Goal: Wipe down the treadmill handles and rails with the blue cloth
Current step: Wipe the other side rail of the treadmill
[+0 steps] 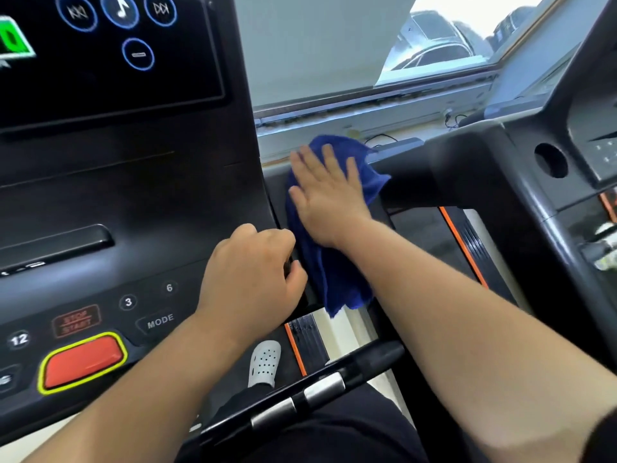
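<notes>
The blue cloth (330, 282) hangs over the dark side rail (410, 162) just right of the treadmill console (133, 202). My right hand (329, 195) lies flat on the cloth's upper part, fingers straight and spread, pressing it against the rail. The cloth's lower end dangles free below my wrist. My left hand (250, 265) sits at the console's right edge with its fingers curled round that edge, beside the cloth. A black handle with silver sensor plates (300, 399) runs across the lower middle, in front of my body.
The console carries a red stop button (83, 362), number keys and a dark touchscreen (110, 45). A second treadmill's frame (534, 202) stands close on the right. A window sill (367, 108) runs behind. My foot in a white clog (264, 362) stands on the belt.
</notes>
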